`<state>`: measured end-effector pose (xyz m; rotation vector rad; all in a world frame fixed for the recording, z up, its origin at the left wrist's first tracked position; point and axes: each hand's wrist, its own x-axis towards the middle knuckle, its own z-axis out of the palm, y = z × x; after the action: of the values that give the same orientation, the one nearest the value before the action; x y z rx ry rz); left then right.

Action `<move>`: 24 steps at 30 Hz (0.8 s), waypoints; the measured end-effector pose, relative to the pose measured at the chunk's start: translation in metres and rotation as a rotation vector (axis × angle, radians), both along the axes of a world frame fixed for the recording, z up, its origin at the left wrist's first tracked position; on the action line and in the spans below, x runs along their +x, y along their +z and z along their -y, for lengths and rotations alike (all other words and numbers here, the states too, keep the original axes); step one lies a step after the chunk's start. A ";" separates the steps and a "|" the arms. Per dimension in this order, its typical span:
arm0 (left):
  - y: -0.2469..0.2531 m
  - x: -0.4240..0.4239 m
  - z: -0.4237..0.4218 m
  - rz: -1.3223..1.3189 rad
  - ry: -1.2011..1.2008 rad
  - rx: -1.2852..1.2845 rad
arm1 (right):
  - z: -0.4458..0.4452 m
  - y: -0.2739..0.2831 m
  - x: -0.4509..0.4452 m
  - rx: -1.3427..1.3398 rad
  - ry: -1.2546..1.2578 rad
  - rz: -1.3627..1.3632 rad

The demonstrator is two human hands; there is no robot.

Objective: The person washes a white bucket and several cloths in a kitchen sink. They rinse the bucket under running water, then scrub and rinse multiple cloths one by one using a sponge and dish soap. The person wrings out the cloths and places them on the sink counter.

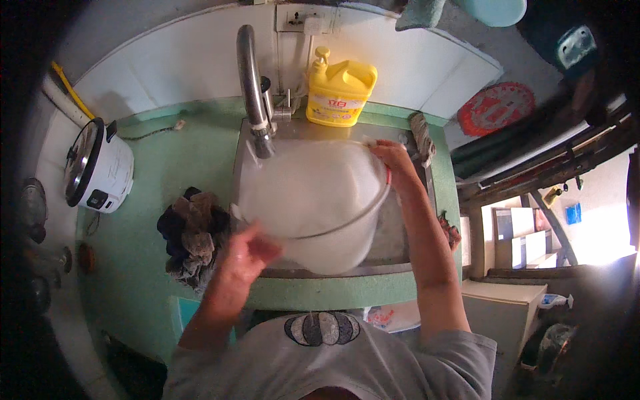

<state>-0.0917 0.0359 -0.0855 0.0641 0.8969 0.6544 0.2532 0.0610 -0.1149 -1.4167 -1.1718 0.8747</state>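
A large translucent white plastic basin (330, 255) sits tilted in the stainless steel sink (395, 245), its dark-edged rim curving towards me. My right hand (392, 155) grips the far right of the rim, close to a small red spot. At the near left of the rim is my left hand (250, 252), blurred by motion; its fingers overlap the edge, and whether they close on it is unclear. Above the basin's back left corner hangs the spout of a chrome faucet (252, 80). Whitish, cloudy contents appear inside the basin, too blurred to identify.
A yellow detergent jug (340, 95) with a pump stands behind the sink. Crumpled dark and brown cloths (195, 235) lie on the green counter (150, 170) at left, near a white rice cooker (102, 167). A twisted grey cloth (422, 137) rests at the sink's back right.
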 end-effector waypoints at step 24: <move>-0.072 0.012 0.000 -0.119 -0.175 0.208 | 0.036 0.052 -0.049 0.015 -0.271 -0.015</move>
<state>-0.0800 0.0362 -0.1576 0.3675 0.9231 0.5830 0.2045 0.0248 -0.0625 -1.5123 -0.9448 0.6836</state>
